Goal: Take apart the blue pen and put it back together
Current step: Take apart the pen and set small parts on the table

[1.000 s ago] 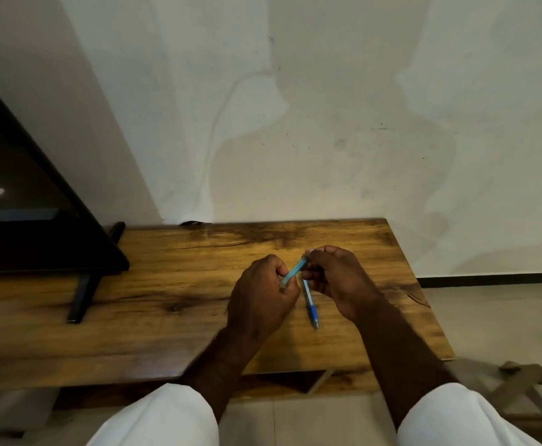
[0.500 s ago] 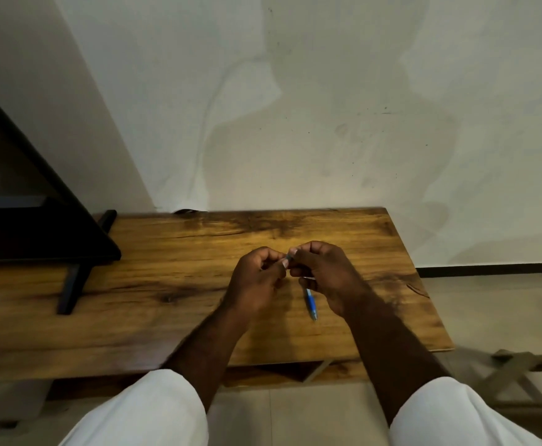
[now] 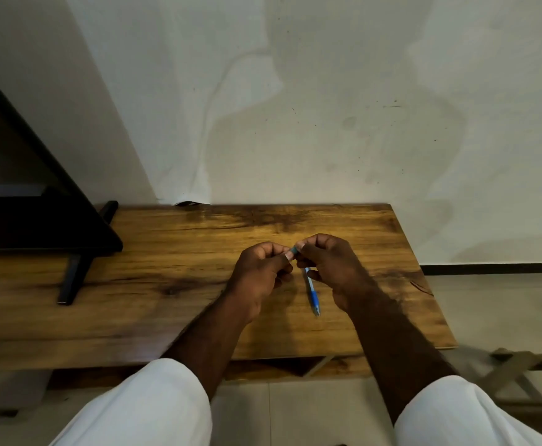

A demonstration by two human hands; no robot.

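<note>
Item 1. Left hand (image 3: 260, 272): fingers curled, thumb and forefinger tips pinching a pale blue pen piece (image 3: 293, 251). Only a short, smooth plastic stub of it shows between the two hands.

Item 2. Right hand (image 3: 331, 268): fingers curled, its fingertips meeting the same stub from the opposite side. Its lower fingers close round the top of the pen front section (image 3: 311, 291).

Item 3. Pen front section: a slim rod with a clear upper length, a deep blue grip and a tapered tip. It slants from under the right hand toward the person; contact with the surface cannot be told.

Item 4. Table (image 3: 166, 284): a glossy wooden slab with dark streaked grain, beneath both hands.

Item 5. Screen (image 3: 22, 204): flat, black, on an angled leg, well left of the left hand.

Item 6. Sleeves (image 3: 154, 403): white cloth, at both forearms.
</note>
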